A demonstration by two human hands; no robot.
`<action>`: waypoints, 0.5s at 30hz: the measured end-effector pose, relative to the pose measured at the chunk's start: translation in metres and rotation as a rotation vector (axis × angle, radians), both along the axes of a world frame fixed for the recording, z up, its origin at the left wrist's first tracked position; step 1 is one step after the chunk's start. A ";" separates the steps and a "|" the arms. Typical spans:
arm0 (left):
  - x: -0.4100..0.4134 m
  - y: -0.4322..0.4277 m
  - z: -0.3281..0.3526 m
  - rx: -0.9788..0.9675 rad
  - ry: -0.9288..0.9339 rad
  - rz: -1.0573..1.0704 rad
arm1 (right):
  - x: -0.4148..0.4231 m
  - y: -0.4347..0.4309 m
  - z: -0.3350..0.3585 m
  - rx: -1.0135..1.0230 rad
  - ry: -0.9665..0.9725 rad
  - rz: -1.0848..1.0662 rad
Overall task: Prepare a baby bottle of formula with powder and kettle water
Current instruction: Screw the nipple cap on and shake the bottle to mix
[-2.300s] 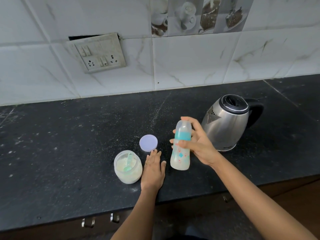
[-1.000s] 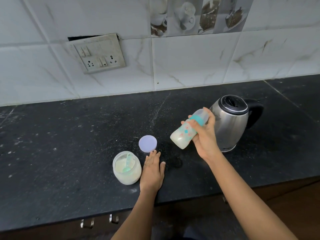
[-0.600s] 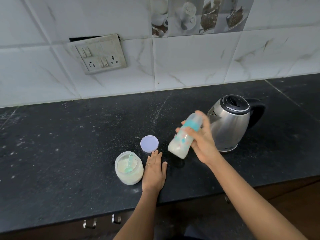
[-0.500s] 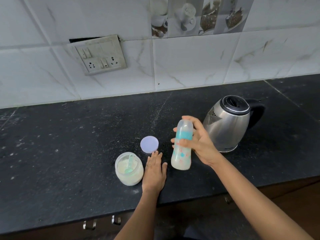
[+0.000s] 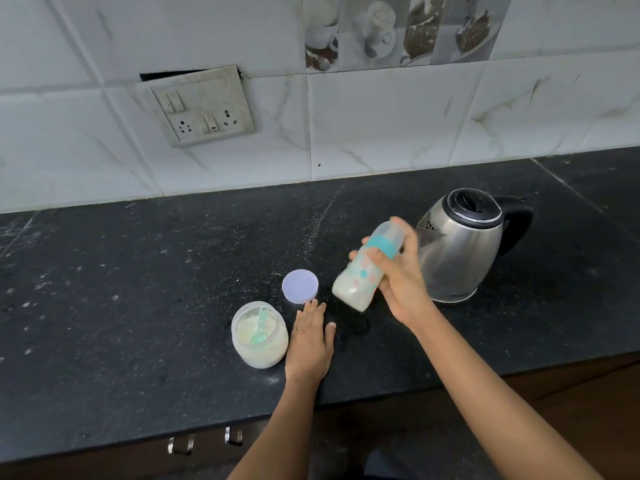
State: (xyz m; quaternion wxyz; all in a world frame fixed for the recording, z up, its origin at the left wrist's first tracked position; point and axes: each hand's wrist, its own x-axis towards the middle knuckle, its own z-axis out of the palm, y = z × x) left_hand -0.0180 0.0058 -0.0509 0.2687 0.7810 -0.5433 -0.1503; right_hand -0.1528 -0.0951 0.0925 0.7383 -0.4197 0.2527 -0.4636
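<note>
Palm down and stretched flat, the left grip (image 5: 309,344) rests on the worktop (image 5: 138,306), just beside the open powder jar (image 5: 259,351) with a green scoop (image 5: 260,329) inside. Just beyond lies the round lid (image 5: 300,286). The right grip (image 5: 401,282) curls round the milky baby bottle (image 5: 358,277), tilted above the worktop, before the steel kettle (image 5: 457,244).

1. This is a home kitchen: I stand at a black stone counter (image 5: 138,306) backed by white marbled tiles (image 5: 381,126).
2. A steel kettle (image 5: 457,251) sits on the counter.
3. A socket plate (image 5: 204,107) is set in the wall.
4. Picture tiles (image 5: 398,29) show cups and bowls.
5. Cupboard handles (image 5: 179,445) sit below the counter's edge.
6. The bottle (image 5: 360,275) I hold is a baby's.
</note>
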 end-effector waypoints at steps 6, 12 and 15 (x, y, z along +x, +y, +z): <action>-0.001 0.000 0.001 -0.024 0.005 -0.002 | -0.002 0.002 0.006 -0.025 0.033 -0.062; 0.001 0.001 0.000 -0.008 -0.009 -0.016 | -0.011 0.015 -0.010 -0.204 0.188 0.221; 0.000 0.000 0.000 -0.019 -0.002 -0.004 | -0.007 0.010 -0.006 -0.091 0.115 0.019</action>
